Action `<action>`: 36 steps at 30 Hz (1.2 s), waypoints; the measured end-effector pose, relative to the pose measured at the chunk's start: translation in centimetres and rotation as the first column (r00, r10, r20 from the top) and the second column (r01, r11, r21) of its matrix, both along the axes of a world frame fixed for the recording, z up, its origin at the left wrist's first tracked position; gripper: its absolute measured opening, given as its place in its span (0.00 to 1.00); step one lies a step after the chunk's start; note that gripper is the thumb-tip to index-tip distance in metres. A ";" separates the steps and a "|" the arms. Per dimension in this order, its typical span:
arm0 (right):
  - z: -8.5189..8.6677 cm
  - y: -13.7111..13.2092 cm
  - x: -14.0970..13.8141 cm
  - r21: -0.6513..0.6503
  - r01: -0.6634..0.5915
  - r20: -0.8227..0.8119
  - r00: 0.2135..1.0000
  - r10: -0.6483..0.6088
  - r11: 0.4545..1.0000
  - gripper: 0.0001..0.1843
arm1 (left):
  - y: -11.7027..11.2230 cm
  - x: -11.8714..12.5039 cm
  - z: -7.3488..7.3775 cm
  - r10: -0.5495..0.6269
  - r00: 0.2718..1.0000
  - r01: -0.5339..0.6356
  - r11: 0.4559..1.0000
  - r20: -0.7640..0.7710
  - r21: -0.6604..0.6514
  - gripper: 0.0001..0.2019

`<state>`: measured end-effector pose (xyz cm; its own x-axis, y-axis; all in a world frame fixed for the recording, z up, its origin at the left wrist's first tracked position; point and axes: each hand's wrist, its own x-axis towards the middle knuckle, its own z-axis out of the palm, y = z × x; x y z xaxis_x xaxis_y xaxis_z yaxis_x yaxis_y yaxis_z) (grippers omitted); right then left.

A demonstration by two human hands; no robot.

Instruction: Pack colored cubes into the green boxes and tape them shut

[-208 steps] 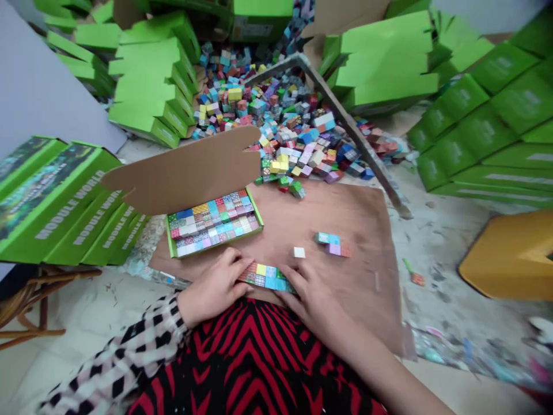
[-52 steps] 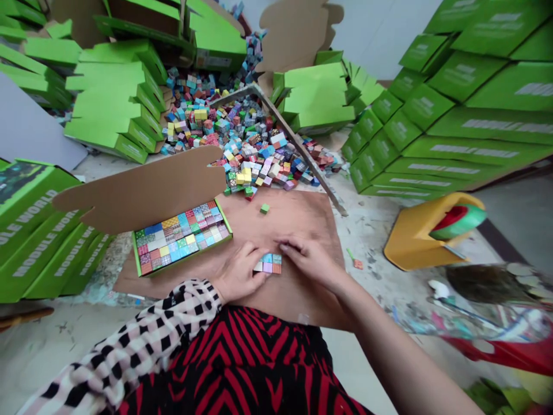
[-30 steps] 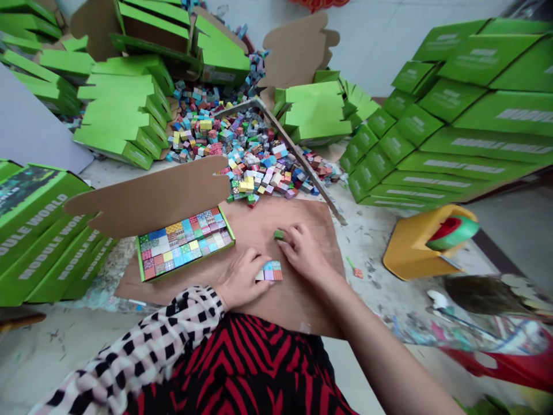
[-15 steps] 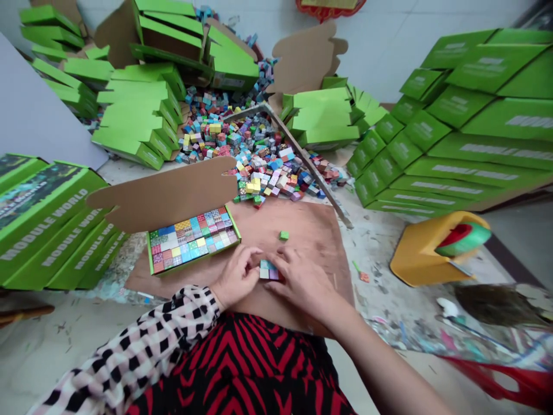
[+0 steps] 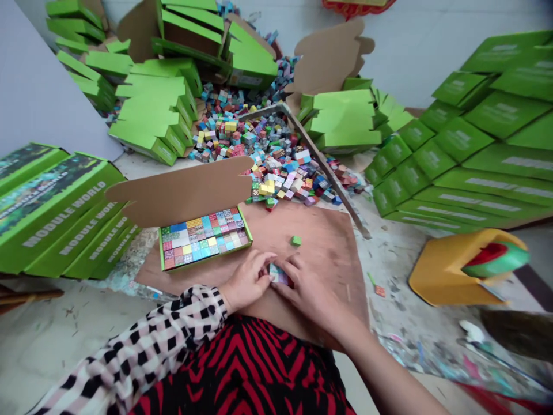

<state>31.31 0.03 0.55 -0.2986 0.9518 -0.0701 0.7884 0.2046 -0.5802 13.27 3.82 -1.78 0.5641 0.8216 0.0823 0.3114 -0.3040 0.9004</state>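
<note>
A small cluster of coloured cubes (image 5: 279, 273) lies on the brown cardboard sheet (image 5: 328, 242). My left hand (image 5: 248, 281) and my right hand (image 5: 306, 288) close in on it from either side, fingers curled against the cubes. A lone green cube (image 5: 296, 240) sits just beyond my fingers. To the left stands an open green box (image 5: 204, 241) filled with rows of coloured cubes, its brown lid flap (image 5: 181, 190) raised behind it.
A big heap of loose coloured cubes (image 5: 268, 150) spreads beyond the cardboard. Stacks of green cartons rise at the left (image 5: 60, 207), the back (image 5: 151, 109) and the right (image 5: 466, 155). A yellow tape dispenser (image 5: 466, 268) lies at the right on a littered floor.
Both hands have closed tighter over the small cube cluster. A second ago my right hand was touching the lone green cube; it has since come back, leaving that cube lying alone.
</note>
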 end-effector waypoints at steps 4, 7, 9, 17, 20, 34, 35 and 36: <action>0.7 1.3 0.4 0.064 -0.022 -0.009 1.000 0.022 0.998 0.18 | -0.2 -1.4 2.1 -0.011 1.000 0.012 0.986 -0.004 0.165 0.18; 2.4 3.1 -0.5 0.158 -0.028 -0.013 0.999 0.031 0.987 0.14 | -0.5 -4.0 4.2 0.087 0.994 -0.049 0.886 -0.062 0.462 0.14; 3.7 4.4 -1.9 0.181 -0.060 -0.025 0.998 0.066 0.982 0.14 | -0.4 -6.0 5.0 0.257 0.949 -0.098 0.787 -0.180 0.609 0.14; 4.9 9.5 -7.9 0.117 -0.319 0.199 0.935 0.293 0.940 0.19 | 0.9 -10.2 3.5 0.476 0.728 -0.003 0.721 -0.493 0.692 0.14; 5.1 10.5 -8.7 0.080 -0.361 0.254 0.909 0.331 0.929 0.16 | 0.9 -10.2 3.1 0.488 0.740 -0.017 0.702 -0.464 0.712 0.14; 4.4 9.5 -7.0 0.219 -0.312 0.246 0.935 0.257 0.925 0.19 | 0.9 -10.5 2.9 0.524 0.745 -0.015 0.631 -0.412 0.775 0.15; 4.4 9.0 -6.7 0.259 -0.298 0.273 0.935 0.226 0.919 0.16 | 0.9 -10.5 3.0 0.520 0.744 -0.005 0.632 -0.420 0.775 0.15; 4.2 8.6 -6.5 0.294 -0.283 0.289 0.937 0.198 0.913 0.14 | 0.9 -10.4 3.0 0.513 0.743 0.007 0.635 -0.429 0.772 0.15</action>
